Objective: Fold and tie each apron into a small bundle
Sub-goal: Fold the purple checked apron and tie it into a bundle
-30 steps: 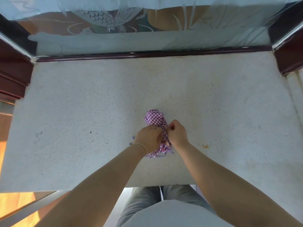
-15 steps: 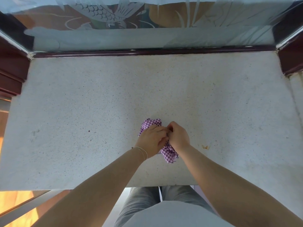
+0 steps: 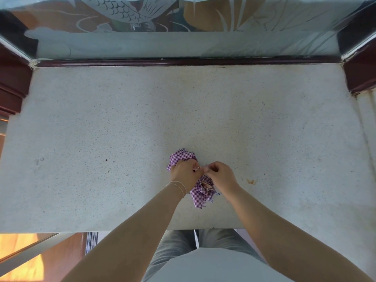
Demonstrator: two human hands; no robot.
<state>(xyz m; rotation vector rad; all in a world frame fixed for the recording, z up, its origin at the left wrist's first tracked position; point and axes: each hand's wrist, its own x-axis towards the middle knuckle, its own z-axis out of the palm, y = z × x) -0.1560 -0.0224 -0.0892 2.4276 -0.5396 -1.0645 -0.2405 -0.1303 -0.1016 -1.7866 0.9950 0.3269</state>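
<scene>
A purple-and-white checked apron (image 3: 181,155), bunched into a small bundle, lies on the speckled stone counter (image 3: 122,129) near its front edge. My left hand (image 3: 185,173) grips the bundle's middle from above, fingers curled over it. My right hand (image 3: 220,174) pinches a thin bit of the apron, probably its tie, right beside the left fingers. A loose end of the cloth sticks out toward me below both hands. The bundle's middle is hidden under my hands.
A dark wood rail (image 3: 183,62) and an etched glass panel (image 3: 162,27) close off the counter's far side. Dark wood posts (image 3: 360,74) stand at both far corners. A small orange stain (image 3: 251,181) marks the stone right of my hands.
The bundle has been turned and pressed down from standing to lying. My hands stay together over its middle, and a loose end now shows below them.
</scene>
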